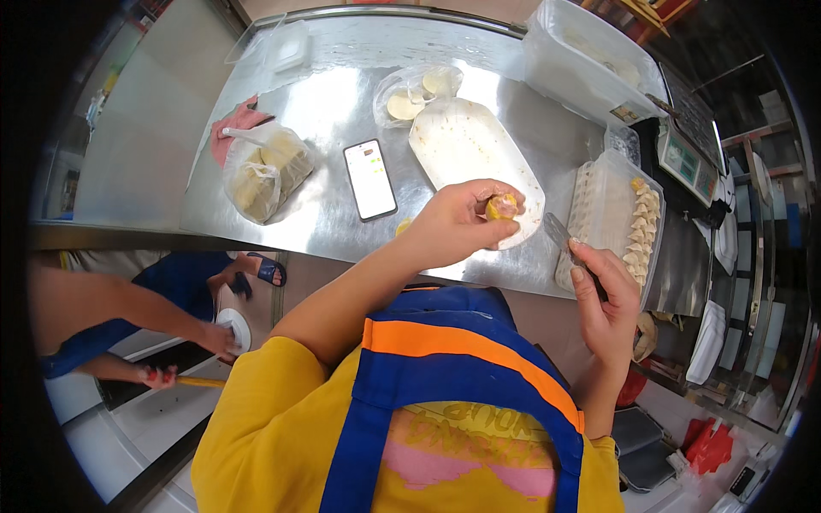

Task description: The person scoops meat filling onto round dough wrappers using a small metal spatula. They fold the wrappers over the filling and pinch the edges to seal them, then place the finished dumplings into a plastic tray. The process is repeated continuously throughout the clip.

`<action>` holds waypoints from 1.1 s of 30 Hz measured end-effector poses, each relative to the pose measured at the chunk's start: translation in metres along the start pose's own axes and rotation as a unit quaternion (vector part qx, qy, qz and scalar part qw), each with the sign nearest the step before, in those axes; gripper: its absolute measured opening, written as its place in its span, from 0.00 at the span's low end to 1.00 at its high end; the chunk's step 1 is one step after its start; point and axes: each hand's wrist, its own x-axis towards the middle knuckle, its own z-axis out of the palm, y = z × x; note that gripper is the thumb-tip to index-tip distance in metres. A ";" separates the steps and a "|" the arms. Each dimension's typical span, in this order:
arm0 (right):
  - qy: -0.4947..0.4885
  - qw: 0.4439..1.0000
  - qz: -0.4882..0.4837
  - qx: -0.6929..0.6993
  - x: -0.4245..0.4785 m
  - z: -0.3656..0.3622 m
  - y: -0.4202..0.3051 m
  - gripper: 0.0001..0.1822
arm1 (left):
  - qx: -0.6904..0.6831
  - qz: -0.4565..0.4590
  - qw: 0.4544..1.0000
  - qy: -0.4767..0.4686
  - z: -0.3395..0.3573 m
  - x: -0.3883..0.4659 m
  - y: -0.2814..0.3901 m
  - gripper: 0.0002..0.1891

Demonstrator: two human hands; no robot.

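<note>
In my left hand [458, 215] I hold a small yellow dumpling [502, 206] with pinkish filling showing at its top. That hand is over the near end of a white oval tray [471, 138], which is smeared with orange-brown bits. My right hand [603, 282] grips a flat metal spreading blade [557, 229] by its dark handle, the blade pointing up and left. Just beyond it stands a clear plastic container [606, 211]. Folded dumplings [640, 240] form a row along its right side, with one yellow piece [637, 184] at the far end.
A phone [371, 179] lies beside the tray. Plastic bags hold round pale wrappers [405, 104] and dough-coloured contents [266, 170] near a pink cloth [237, 125]. A large plastic bin [590, 61] and a scale [686, 163] stand right. Another person's arm [128, 301] works at lower left.
</note>
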 end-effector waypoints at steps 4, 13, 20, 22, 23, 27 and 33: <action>-0.013 1.000 -0.008 0.005 0.002 0.004 -0.006 0.13 | 0.150 0.095 0.984 0.031 -0.002 0.007 -0.015 0.14; -0.024 0.997 -0.034 -0.071 0.006 0.024 -0.014 0.16 | 0.198 0.155 0.964 0.083 0.001 0.009 -0.021 0.05; -0.062 0.992 -0.017 -0.111 -0.001 0.017 -0.008 0.18 | 0.302 0.240 0.911 0.147 0.002 0.013 -0.035 0.07; -0.048 0.995 0.009 -0.083 -0.005 0.012 -0.009 0.18 | 0.328 0.258 0.896 0.154 0.008 0.016 -0.034 0.08; -0.027 0.997 0.019 -0.069 -0.005 0.015 -0.011 0.17 | 0.332 0.269 0.891 0.152 0.010 0.019 -0.036 0.08; -0.040 0.992 0.024 -0.120 -0.009 0.013 -0.003 0.16 | 0.304 0.238 0.913 0.133 0.021 0.033 -0.040 0.09; 0.047 0.992 0.115 -0.015 -0.049 -0.034 0.040 0.15 | -0.151 -0.078 0.985 0.036 0.013 0.072 -0.053 0.11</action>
